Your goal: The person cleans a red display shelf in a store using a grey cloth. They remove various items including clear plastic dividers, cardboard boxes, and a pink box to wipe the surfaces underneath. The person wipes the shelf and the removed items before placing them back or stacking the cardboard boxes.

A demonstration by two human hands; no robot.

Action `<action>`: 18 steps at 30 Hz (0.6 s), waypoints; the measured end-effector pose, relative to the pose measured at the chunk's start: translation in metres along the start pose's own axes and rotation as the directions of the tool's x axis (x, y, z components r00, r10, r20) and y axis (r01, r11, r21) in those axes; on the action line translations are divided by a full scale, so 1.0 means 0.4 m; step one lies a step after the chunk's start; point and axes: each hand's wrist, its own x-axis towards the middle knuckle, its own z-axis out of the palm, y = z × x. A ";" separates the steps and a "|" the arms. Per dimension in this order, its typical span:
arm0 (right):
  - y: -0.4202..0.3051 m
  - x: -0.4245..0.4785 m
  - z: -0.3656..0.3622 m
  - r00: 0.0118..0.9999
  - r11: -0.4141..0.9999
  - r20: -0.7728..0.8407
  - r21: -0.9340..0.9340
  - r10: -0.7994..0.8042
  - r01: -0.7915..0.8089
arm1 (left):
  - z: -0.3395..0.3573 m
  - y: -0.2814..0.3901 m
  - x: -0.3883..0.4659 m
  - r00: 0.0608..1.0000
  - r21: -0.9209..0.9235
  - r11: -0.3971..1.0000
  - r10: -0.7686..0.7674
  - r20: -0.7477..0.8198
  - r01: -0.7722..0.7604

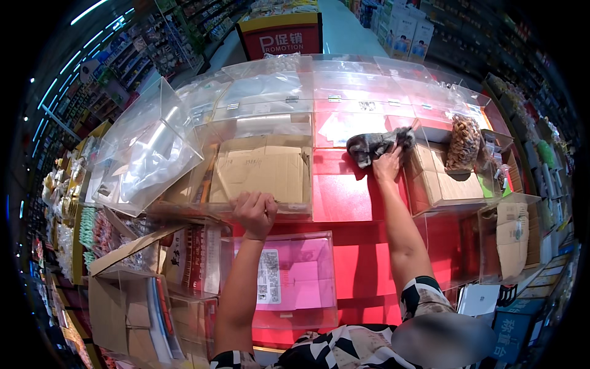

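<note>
My right hand [388,165] presses a bunched grey-and-black cloth [375,145] against the back of a clear acrylic compartment with a bare red floor [343,198]. My left hand [254,213] is curled into a fist over the front rim of the neighbouring acrylic bin [295,213]. A flattened cardboard box [260,168] lies inside that bin. The fingertips are hidden, but the hand appears to grip the rim. Right of the cloth, a bag of brown nuts [462,143] stands on a cardboard box [449,184] in another compartment.
Hinged clear lids [355,87] stretch along the back. At left, a tilted acrylic box [147,152] holds clear plastic. Nearer me are a bin with a pink box [304,276] and a bin with cardboard [108,304]. A cardboard piece [512,240] stands at right. Store shelves surround the display.
</note>
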 end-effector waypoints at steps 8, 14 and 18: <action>-0.230 -0.113 0.001 0.785 0.912 0.491 0.055 -0.379 0.406 | -0.001 0.000 0.004 1.000 -0.024 1.000 0.015 -0.026 -0.015; -0.244 -0.128 -0.043 0.511 0.847 0.709 0.239 -0.487 0.475 | -0.008 0.006 0.007 1.000 0.012 1.000 0.026 0.007 -0.026; -0.089 -0.241 -0.136 0.256 0.654 0.656 0.478 -0.710 0.587 | 0.003 0.012 0.013 1.000 0.016 0.999 0.028 0.006 -0.028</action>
